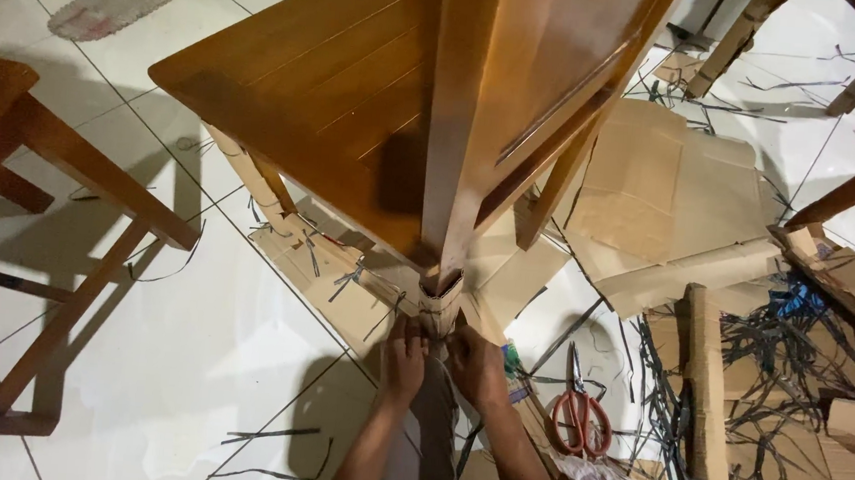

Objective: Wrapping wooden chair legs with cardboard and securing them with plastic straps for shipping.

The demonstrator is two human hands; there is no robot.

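Gripping seen in head view: left hand (403,361) and right hand (475,366) both closed around cardboard wrap (440,306) on lower end of wooden chair leg (452,172), low at centre. Red-handled scissors (581,411) laid on tiled floor (189,354) just right of hands, beside flattened cardboard (671,197) and black strapping scraps (791,346).

Both forearms are bare all the way down, no sleeves, no watch, no gloves that I can spot. Left hand (403,361) and right hand (476,366) look ringless, though fingers are partly hidden.
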